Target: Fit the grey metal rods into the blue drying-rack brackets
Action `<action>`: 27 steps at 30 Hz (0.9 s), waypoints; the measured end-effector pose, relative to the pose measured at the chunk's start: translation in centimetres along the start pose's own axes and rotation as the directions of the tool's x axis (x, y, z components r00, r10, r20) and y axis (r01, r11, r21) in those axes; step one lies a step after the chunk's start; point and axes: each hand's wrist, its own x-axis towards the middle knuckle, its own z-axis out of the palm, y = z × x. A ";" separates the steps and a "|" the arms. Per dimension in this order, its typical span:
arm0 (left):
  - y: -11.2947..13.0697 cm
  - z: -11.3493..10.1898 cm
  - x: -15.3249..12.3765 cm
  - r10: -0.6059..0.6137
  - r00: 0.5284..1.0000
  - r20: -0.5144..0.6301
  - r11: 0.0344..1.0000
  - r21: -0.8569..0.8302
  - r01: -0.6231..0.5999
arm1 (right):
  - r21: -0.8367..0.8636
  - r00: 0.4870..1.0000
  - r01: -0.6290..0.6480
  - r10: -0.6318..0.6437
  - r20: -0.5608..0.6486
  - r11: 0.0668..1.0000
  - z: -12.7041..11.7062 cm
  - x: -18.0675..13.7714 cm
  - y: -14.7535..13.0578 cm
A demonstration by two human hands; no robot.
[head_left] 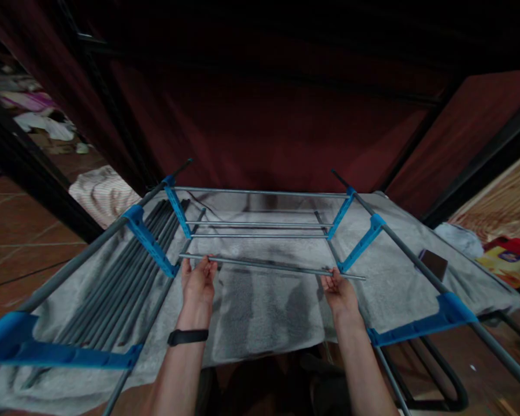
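Observation:
A thin grey metal rod point(264, 265) lies crosswise in front of me, tilted slightly down to the right. My left hand point(199, 278) pinches it near its left end, and my right hand point(338, 289) grips it toward the right end, which sticks out past the fingers. Around both hands stands a rack frame of grey tubes point(89, 254) joined by blue plastic brackets point(151, 242). The rod's left end is close to the lower left bracket; whether it touches is unclear. Farther back, several crossbars point(260, 236) span between the far brackets.
Several loose grey tubes point(125, 277) lie side by side at left on the grey blanket point(264, 312). A dark small box-like object point(433, 264) rests at right. Dark red panels point(264, 127) rise behind. A yellow and red package point(511, 263) sits at far right.

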 end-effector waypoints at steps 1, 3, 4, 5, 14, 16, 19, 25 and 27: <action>0.0 0.0 0.1 0.005 1.000 -0.012 1.000 0.002 -0.005 | -0.005 1.000 0.007 -0.007 0.008 1.000 -0.1 0.0 0.0; 0.1 -0.1 0.2 0.018 0.999 -0.039 1.000 0.004 -0.017 | -0.022 1.000 0.017 -0.017 0.005 1.000 -0.2 0.1 0.0; 0.2 -0.2 0.2 0.021 0.999 -0.049 1.000 0.006 -0.021 | -0.032 1.000 0.019 -0.019 0.005 0.999 -0.2 0.0 0.0; 0.2 -0.2 0.2 0.024 0.998 -0.060 1.000 0.005 -0.023 | -0.042 1.000 0.019 -0.019 0.004 0.999 -0.2 0.0 0.0; -0.2 -0.4 0.7 0.057 0.998 -0.002 0.998 -0.029 -0.057 | -0.044 1.000 0.003 -0.004 -0.020 0.999 0.0 -0.3 0.3; -0.5 -0.5 0.8 0.050 0.999 0.019 0.998 -0.026 -0.050 | -0.042 1.000 0.006 -0.006 -0.006 0.999 0.0 -0.4 0.5; -0.9 -0.4 0.8 0.034 0.998 0.052 0.999 -0.018 -0.034 | -0.030 1.000 0.007 -0.007 0.007 1.000 -0.1 -0.5 0.8; -2.4 0.4 -0.2 -0.016 0.989 0.150 1.000 0.028 0.012 | -0.037 1.000 0.001 0.000 0.009 0.999 0.0 -0.5 1.3; -3.1 0.8 -0.6 -0.043 0.982 0.186 0.998 0.057 0.033 | -0.033 1.000 -0.006 0.006 0.000 0.999 0.1 -0.5 1.4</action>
